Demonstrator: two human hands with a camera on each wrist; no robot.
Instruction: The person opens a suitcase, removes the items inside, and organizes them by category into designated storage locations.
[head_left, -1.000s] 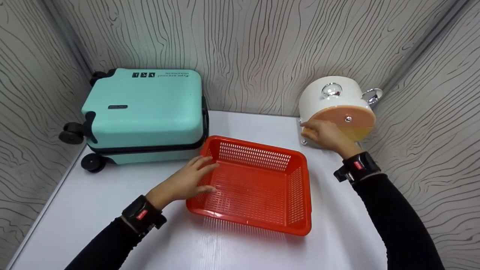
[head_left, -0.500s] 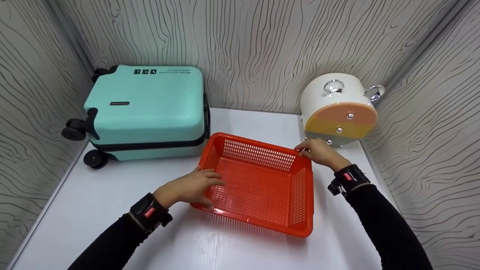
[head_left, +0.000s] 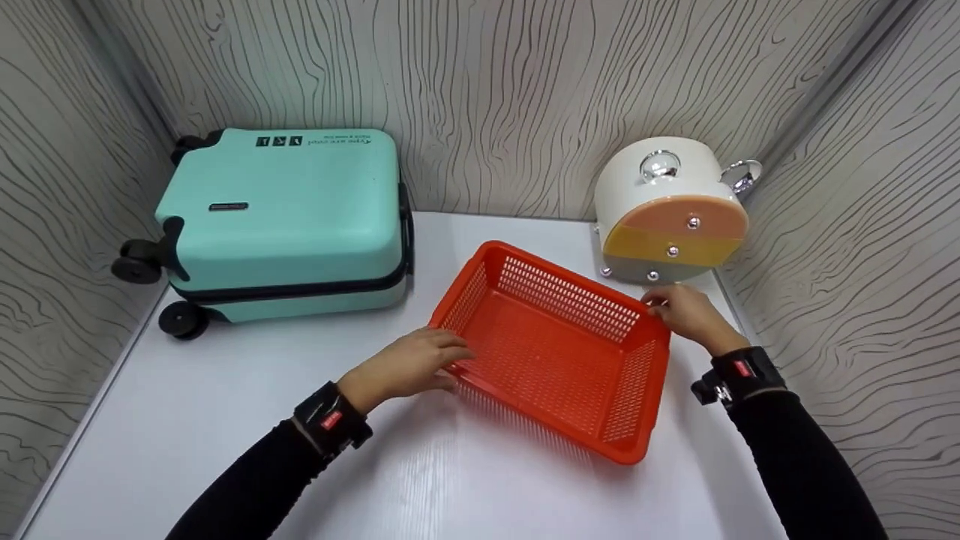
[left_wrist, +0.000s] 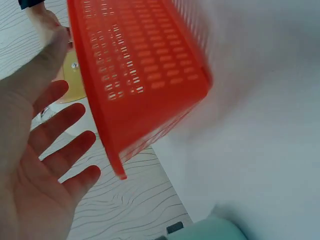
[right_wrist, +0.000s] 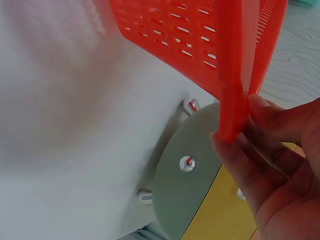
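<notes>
Right hand [head_left: 686,313] is pinching the basket [head_left: 547,364] by its far right corner while the left hand [head_left: 409,363] is spread loose at the other end, can't tell if touching, so the thing's basically between them, long axis slanting far-left to near-right.

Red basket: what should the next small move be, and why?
Probably, close the left grip on its side of the basket. The right grip pinches the edge at the far right corner, while the left wrist view shows the left one spread open beside the basket, not curled round it. A hold there would likely steady it.
</notes>
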